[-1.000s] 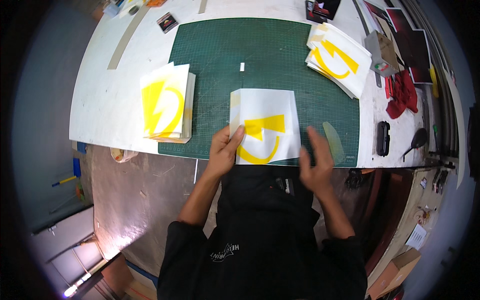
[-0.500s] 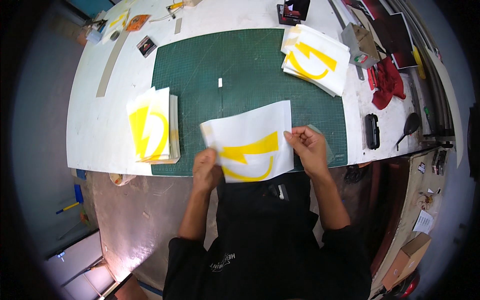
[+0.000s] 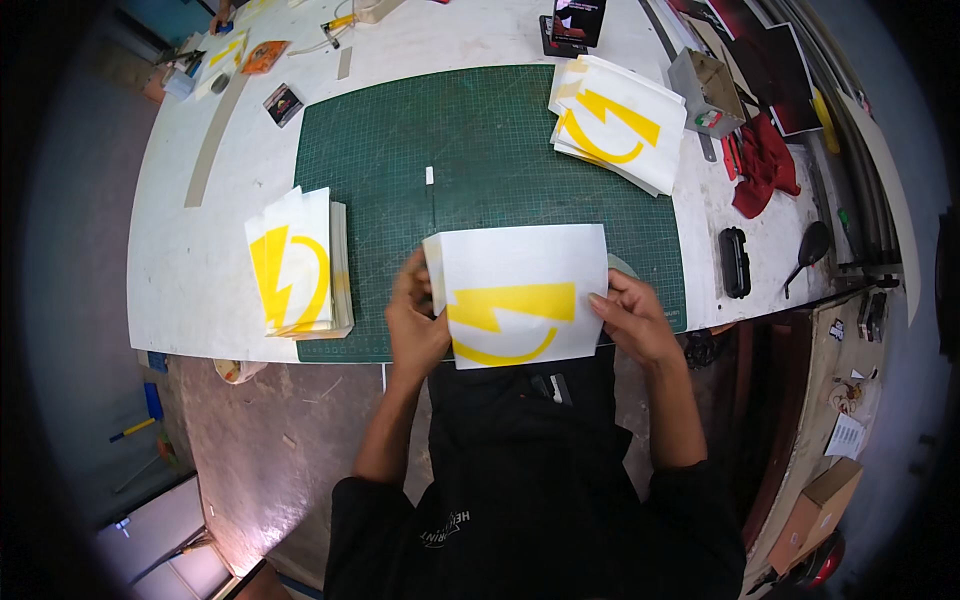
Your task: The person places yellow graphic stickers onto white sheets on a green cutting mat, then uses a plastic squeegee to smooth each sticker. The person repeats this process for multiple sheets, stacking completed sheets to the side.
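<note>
A white sheet point(image 3: 520, 258) with a yellow lightning-bolt shape and curve spans the space between my hands, over the near edge of the green cutting mat point(image 3: 390, 130). At its left edge, by a tan strip, my left hand point(image 3: 418, 318) is closed on the sheet, fingers partly behind it. My right hand point(image 3: 638, 315) pinches the right edge, thumb on top. To the left lies a stack of similar printed sheets point(image 3: 300, 262), partly on the mat. Another such stack point(image 3: 620, 125) sits at the mat's far right corner.
A small white piece point(image 3: 430, 175) lies mid-mat. On the right are a grey metal box point(image 3: 705, 95), a red cloth point(image 3: 768, 170), a black case point(image 3: 735, 262) and a black spoon-shaped tool point(image 3: 808, 250). A small dark box point(image 3: 283, 104) and an orange packet point(image 3: 265, 57) are far left.
The sheet has shifted right and now looks flatter and squarer to me. Both hands moved slightly right with it, the left one higher along its edge. A person's hand appears at the far left.
</note>
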A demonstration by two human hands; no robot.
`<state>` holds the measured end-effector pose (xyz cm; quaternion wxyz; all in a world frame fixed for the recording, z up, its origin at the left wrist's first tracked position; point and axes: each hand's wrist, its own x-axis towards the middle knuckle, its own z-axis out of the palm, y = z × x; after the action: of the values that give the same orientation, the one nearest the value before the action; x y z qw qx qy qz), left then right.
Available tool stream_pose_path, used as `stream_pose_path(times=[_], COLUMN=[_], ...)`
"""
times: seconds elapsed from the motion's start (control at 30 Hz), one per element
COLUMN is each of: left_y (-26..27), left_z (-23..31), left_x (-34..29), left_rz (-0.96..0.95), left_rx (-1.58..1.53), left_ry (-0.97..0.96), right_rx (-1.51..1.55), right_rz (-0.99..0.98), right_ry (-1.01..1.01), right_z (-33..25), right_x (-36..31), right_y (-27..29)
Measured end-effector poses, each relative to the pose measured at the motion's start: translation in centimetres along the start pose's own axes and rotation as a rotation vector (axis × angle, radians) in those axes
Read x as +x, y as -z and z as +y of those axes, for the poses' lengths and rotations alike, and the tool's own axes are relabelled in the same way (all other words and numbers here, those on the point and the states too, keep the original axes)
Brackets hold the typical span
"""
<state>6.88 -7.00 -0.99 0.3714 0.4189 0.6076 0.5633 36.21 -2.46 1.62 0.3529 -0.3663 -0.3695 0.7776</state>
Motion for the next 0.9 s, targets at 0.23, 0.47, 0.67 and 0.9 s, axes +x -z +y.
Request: stream_pose_path(times=[0.23, 0.47, 0.67, 0.9], left_y=[4.4, 3.0, 2.1, -1.7], left_z=[-2.1, -3.2, -0.9, -0.5], left_x=[-0.7, 2.8, 4.5, 1.2], left_rz=[-0.349, -0.679, -0.63, -0.027], left_rx=[-0.19, -0.483, -0.415, -0.115], left_ry=[0.186, 0.34, 0.182, 0.105], right_rx=[0.04, 0.16, -0.346, -0.42], right_rz=[-0.023, -0.169, 0.028, 0.317], right_ry=[-0.091, -0.04, 0.257, 0.208], right_z=[1.4, 1.6, 1.7, 2.2], right_x=[2.0, 3.4, 3.7, 5.0], right_y=[-0.4, 0.7, 0.6, -1.1])
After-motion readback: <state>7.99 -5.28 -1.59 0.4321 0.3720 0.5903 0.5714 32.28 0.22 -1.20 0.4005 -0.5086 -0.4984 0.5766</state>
